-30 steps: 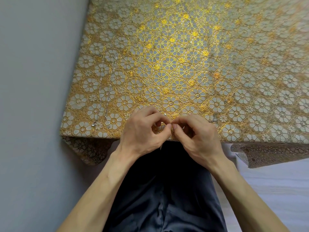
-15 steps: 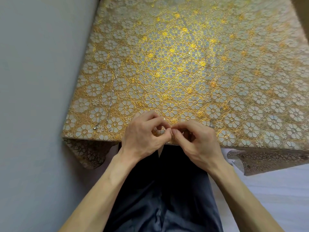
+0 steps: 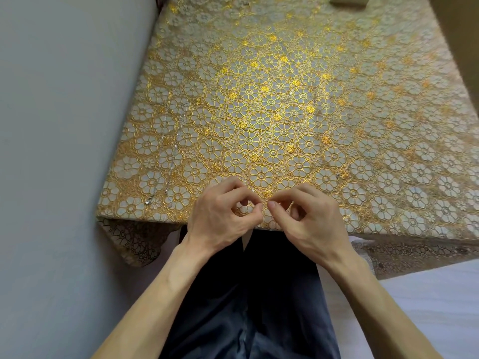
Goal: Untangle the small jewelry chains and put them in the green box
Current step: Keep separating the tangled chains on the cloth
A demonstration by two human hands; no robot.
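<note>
Fine silver chains (image 3: 173, 161), floral lace cloth (image 3: 285, 99)

1. A table (image 3: 261, 230) fills the view beyond the fingers (image 3: 234, 187); its near edge runs just beneath them.
2. A cloth (image 3: 363, 151) with gold flowers covers it, and its hem (image 3: 134, 239) droops at the corner to their lower left.
3. Left of the fingers stands a plain grey wall (image 3: 64, 125), touching the table's side.
4. Light gleams brightest straight ahead of them (the far corners look duller).
5. To their lower right lies a pale floor (image 3: 427, 307).
</note>
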